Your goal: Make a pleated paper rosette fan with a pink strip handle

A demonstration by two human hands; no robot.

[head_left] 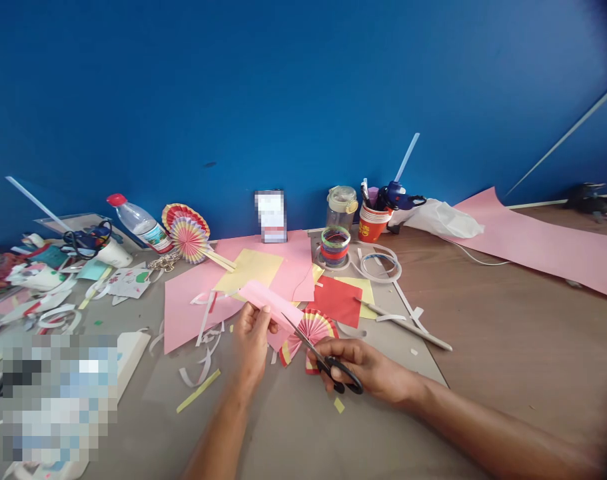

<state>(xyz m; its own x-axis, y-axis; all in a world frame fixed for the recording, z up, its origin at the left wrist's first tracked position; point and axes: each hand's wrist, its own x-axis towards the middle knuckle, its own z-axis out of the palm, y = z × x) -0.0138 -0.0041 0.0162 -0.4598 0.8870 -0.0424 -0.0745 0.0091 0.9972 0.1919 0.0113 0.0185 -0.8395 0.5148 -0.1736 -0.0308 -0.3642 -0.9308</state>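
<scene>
My left hand (252, 341) pinches a folded strip of pink paper (266, 298) and holds it up over the table. My right hand (368, 369) grips black-handled scissors (319, 355), whose blades point up and left and touch the lower edge of the pink strip. Just behind the scissors lies a pleated red, yellow and pink paper fan (310, 328). Sheets of pink (188, 303), yellow (248, 270) and red paper (337, 300) lie beyond my hands.
A second paper fan on a stick (189, 235), a water bottle (140, 223), tape rolls (336, 245), a jar (342, 205) and an orange cup of tools (373, 221) stand by the blue wall. Paper scraps litter the left. A large pink sheet (538, 243) lies at right.
</scene>
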